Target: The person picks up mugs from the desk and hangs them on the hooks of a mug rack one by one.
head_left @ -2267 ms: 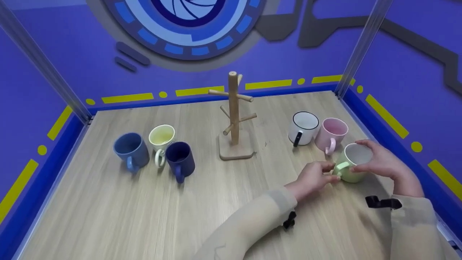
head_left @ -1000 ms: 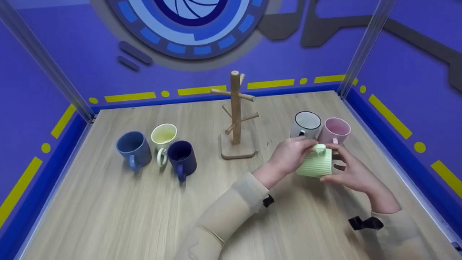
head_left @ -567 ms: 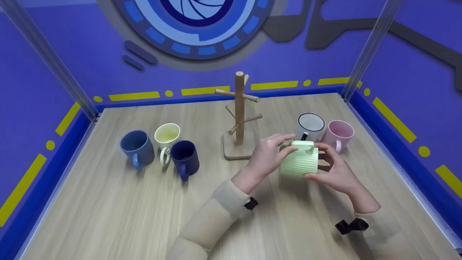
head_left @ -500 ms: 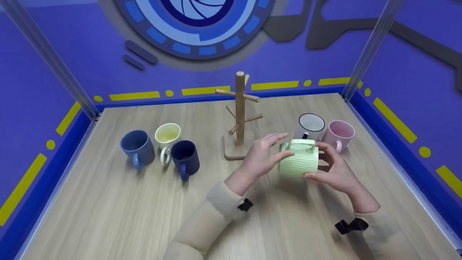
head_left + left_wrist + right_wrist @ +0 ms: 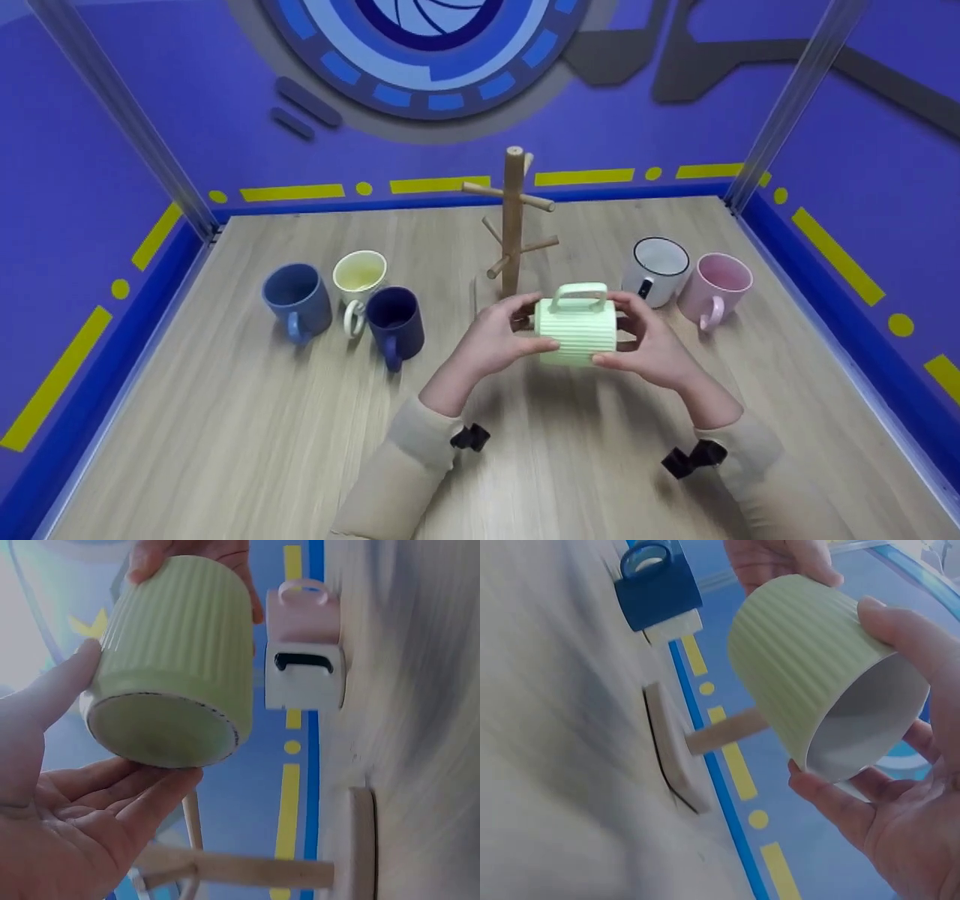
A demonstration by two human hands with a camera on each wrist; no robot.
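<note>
A light green ribbed mug (image 5: 577,334) is held on its side above the table, handle up, in front of the wooden mug tree (image 5: 512,232). My left hand (image 5: 489,339) grips its base end, thumb on the near side and fingers on the far side. At the rim end my right hand (image 5: 651,346) pinches it the same way. In the left wrist view the mug's flat base (image 5: 161,731) faces my left palm. The mug's open mouth (image 5: 866,720) turns toward my right palm in the right wrist view. The mug tree's base is mostly hidden behind my hands.
On the right stand a white mug with a black rim (image 5: 664,289) and a pink mug (image 5: 706,304). To the left are a grey-blue mug (image 5: 304,304), a pale yellow mug (image 5: 352,289) and a dark blue mug (image 5: 401,330). Purple walls (image 5: 150,90) enclose the table's back and sides.
The green mug has been lifted from the right side, tipped onto its side and carried left. My left hand let go of the handle area and took the base end; my right hand kept its grip.
</note>
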